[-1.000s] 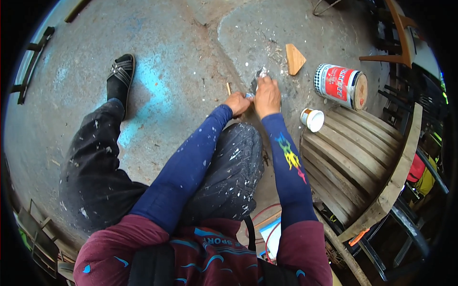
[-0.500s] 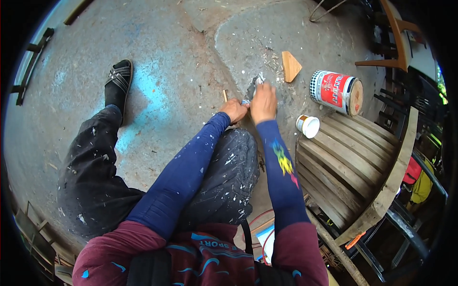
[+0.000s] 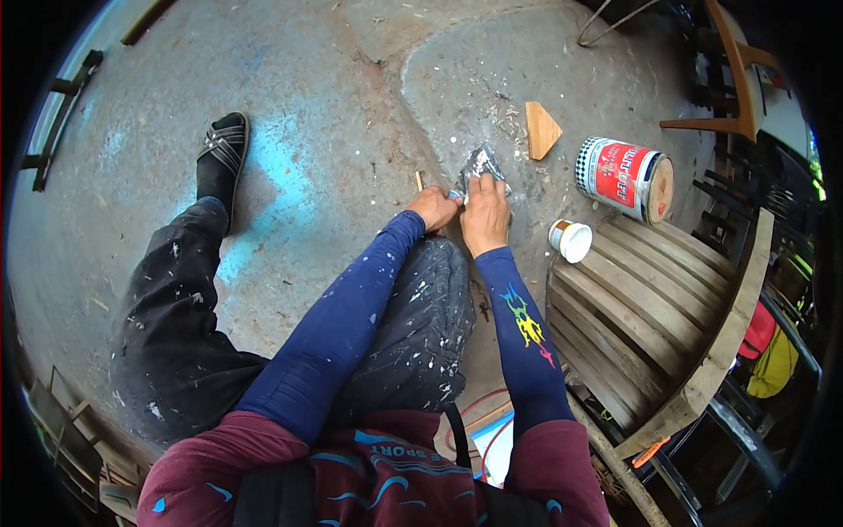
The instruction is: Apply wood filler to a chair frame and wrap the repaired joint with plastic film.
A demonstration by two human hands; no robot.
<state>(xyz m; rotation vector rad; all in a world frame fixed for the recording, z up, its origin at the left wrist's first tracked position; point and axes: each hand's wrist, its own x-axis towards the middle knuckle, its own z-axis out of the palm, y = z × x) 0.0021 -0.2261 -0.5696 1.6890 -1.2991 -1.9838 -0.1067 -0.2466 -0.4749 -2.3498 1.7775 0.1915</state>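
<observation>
I squat on a concrete floor with both arms in dark blue sleeves reaching forward. My right hand point(image 3: 485, 211) presses down on a flat grey putty-smeared scraper blade point(image 3: 479, 162) that lies against the floor. My left hand point(image 3: 432, 207) is closed around the tool's handle end, beside the right hand. A small triangular wooden wedge point(image 3: 541, 129) lies just beyond the blade. A red and white tin can point(image 3: 622, 176) lies on its side to the right, and a small white cup point(image 3: 571, 240) stands near my right wrist.
A slatted wooden chair seat point(image 3: 650, 307) lies at my right. My sandalled left foot point(image 3: 221, 158) is stretched out at left. Wooden chairs point(image 3: 738, 79) and dark clutter stand at the far right. A blue paint stain point(image 3: 272, 193) marks the floor.
Both hands have stayed on the scraper at the same spot; the blade has shifted slightly under them. The view has drifted a little.
</observation>
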